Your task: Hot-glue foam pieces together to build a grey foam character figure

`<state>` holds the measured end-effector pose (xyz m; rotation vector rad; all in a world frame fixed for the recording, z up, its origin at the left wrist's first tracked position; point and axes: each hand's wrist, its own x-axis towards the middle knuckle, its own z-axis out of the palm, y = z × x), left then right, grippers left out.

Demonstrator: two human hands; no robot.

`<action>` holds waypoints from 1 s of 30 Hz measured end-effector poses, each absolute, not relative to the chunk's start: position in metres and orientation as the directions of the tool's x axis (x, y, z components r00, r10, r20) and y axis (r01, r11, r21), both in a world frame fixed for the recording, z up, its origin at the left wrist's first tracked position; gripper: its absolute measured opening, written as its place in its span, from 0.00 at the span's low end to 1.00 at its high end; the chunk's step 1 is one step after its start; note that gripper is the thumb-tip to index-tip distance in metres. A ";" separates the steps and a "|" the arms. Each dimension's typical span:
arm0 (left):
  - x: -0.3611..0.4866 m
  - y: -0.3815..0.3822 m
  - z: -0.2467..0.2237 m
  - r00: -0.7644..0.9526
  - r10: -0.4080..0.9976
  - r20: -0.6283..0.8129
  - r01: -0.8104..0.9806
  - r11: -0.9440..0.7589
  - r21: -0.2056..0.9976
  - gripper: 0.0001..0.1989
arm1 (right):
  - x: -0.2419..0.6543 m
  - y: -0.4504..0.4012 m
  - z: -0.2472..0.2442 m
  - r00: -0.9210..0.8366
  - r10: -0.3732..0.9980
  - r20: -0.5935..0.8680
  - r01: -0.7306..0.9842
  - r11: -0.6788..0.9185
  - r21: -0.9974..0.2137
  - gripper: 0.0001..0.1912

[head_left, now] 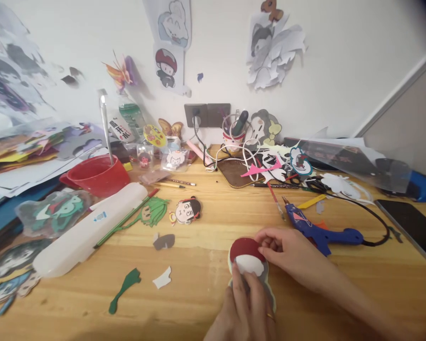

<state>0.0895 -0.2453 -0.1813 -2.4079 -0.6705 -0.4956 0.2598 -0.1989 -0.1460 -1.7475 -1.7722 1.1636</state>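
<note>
A layered paper cutout figure, with a dark red cap, a white face piece and a grey body on a pale backing, lies on the table in front of me. My left hand rests on its lower part, fingers stretched out and pressing the face and body. At the cap's right edge, my right hand is closed, thumb and index finger pinching the rim. A blue glue gun lies just beyond my right hand. Loose green, white and grey paper pieces are scattered to the left.
A red bowl with a metal handle in it, a long white case and finished paper characters stand or lie left. Cables, paper scraps and a pen cup crowd the back. A phone lies far right.
</note>
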 end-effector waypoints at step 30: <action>0.089 -0.245 -0.173 0.830 0.314 0.462 0.530 -0.703 -0.474 0.11 | 0.264 -0.197 -0.146 -0.241 0.937 -0.252 0.618 -0.052 -0.784 0.08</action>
